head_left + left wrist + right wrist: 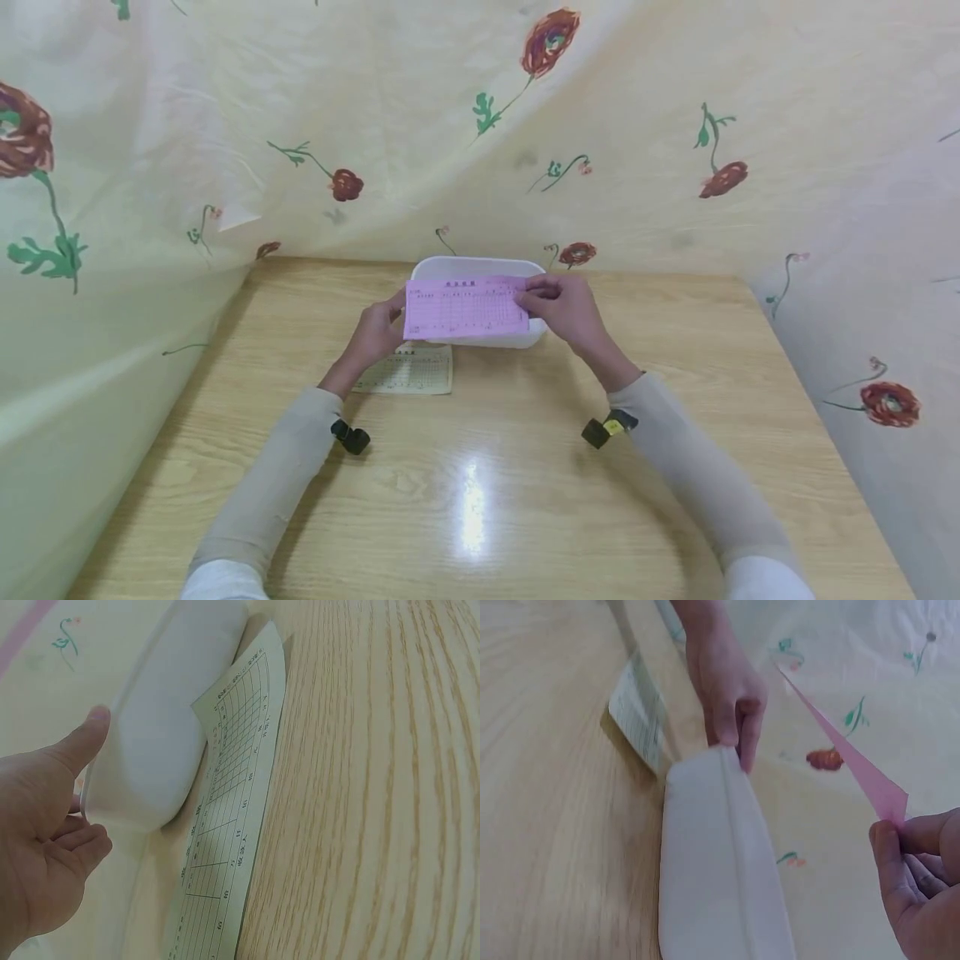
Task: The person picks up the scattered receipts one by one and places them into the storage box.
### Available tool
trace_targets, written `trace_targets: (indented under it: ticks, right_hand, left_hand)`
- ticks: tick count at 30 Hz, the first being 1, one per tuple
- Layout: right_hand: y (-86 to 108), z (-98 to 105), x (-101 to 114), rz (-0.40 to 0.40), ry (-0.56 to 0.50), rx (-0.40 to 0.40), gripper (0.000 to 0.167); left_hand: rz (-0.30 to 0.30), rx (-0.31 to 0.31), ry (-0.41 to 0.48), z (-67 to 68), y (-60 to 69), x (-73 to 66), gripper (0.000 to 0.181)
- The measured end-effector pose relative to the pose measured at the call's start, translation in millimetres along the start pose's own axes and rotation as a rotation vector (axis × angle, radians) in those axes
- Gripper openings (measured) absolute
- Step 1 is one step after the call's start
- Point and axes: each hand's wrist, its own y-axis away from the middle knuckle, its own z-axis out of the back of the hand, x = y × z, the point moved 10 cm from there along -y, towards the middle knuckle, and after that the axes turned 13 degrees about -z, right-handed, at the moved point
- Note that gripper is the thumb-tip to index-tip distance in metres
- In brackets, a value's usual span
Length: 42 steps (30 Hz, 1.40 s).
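Note:
A pink printed slip [465, 312] is held over the white plastic container [480, 268] at the back of the table. My right hand [568, 312] pinches its right end between thumb and fingers; in the right wrist view the slip [855, 766] is seen nearly edge-on, apart from the container. With thumb and curled fingers, my left hand [375, 333] grips the container's left end at the rim, as both wrist views show. A pale green printed slip [416, 372] lies on the table in front of the container, partly hidden by the left hand and wrist. The container's inside is mostly hidden.
The wooden table [465, 467] has a bright glare spot near its middle. Behind it and along both sides hangs a cream flowered cloth [420, 125]. Small black devices are strapped on the left wrist [350, 436] and the right wrist [609, 428].

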Motion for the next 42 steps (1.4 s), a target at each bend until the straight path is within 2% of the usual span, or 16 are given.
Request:
trace_targets:
  ticks: [5,10,18,31,42]
  right_hand:
    - [-20.8,5.0,-6.9,-0.057,-0.007,-0.054,0.026]
    - [-43.1,5.7,-16.0,-0.101,0.005,-0.104,0.029]
    - [-68.2,-3.5,-26.5,-0.115,0.001,-0.114,0.029]
    - [-87.2,-21.3,-42.4,-0.162,0.072,-0.089,0.024]
    - [-89.5,-31.3,-35.7,-0.098,0.2,-0.056,0.023]
  left_hand:
    - [0.023,0.012,0.004,-1.2,1.8,0.1,0.082]
    - [0.043,0.007,-0.003,0.4,2.7,-0.1,0.086]
    - [0.026,-0.003,0.005,2.1,3.1,-0.5,0.085]
    - [0.037,0.0,0.003,2.0,2.5,-0.4,0.085]
    - [0.045,0.001,0.015,1.5,2.2,-1.1,0.085]
